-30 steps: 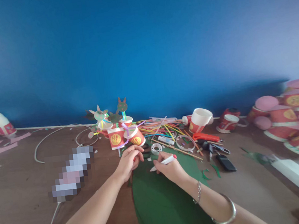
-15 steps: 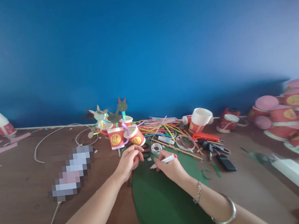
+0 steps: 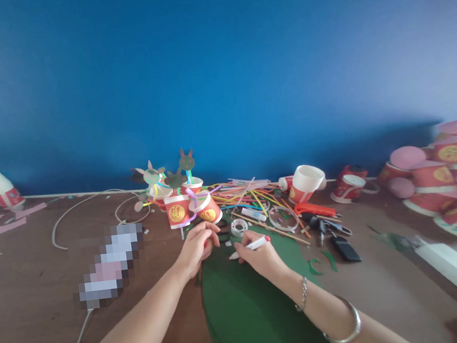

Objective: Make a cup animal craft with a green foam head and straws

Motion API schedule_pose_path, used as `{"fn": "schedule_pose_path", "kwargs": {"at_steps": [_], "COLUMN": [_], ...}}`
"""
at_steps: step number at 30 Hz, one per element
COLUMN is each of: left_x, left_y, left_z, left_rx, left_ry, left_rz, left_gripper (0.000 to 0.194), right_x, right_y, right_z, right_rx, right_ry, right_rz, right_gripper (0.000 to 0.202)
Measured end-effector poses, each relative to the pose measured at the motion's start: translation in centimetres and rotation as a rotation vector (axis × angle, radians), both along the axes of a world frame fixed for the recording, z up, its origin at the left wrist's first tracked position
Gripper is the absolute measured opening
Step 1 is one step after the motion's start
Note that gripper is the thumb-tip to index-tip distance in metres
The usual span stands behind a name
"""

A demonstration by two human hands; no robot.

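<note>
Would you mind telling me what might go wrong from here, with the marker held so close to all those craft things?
The marker in the right hand points down at the green sheet, so a slip might leave a stray mark. The left hand sits just in front of a leaning red cup, and a small push could topple it. The tape roll lies just beyond the right fingertips and might get nudged.

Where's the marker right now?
In the head view, the marker is just right of the middle, low down, held in the right hand over the green sheet, near the tape roll.
</note>
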State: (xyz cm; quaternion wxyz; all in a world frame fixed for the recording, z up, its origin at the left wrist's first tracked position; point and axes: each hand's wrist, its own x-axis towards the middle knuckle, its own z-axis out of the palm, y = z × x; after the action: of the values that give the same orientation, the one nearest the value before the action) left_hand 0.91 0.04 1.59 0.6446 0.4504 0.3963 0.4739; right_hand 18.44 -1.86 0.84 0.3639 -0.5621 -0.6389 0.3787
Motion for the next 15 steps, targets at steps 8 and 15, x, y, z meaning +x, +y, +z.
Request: {"fn": "schedule_pose_path", "kwargs": {"at_steps": [8,15], "left_x": [-0.03,0.04], "left_y": [-0.02,-0.07], "left_z": [0.04,0.23], "left_rx": [-0.005,-0.003], "left_ry": [0.005,0.022], "left_rz": [-0.002,0.003], "left_gripper": [0.012,0.013], "right_x": [-0.03,-0.03], "right_y": [0.0,-0.01], "right_z": [0.32,0.22], "right_rx": [0.015,-0.022], "right_ry": [0.009,0.017], "right_rz": [-0.004,0.001], "right_gripper": [0.025,0.023]}}
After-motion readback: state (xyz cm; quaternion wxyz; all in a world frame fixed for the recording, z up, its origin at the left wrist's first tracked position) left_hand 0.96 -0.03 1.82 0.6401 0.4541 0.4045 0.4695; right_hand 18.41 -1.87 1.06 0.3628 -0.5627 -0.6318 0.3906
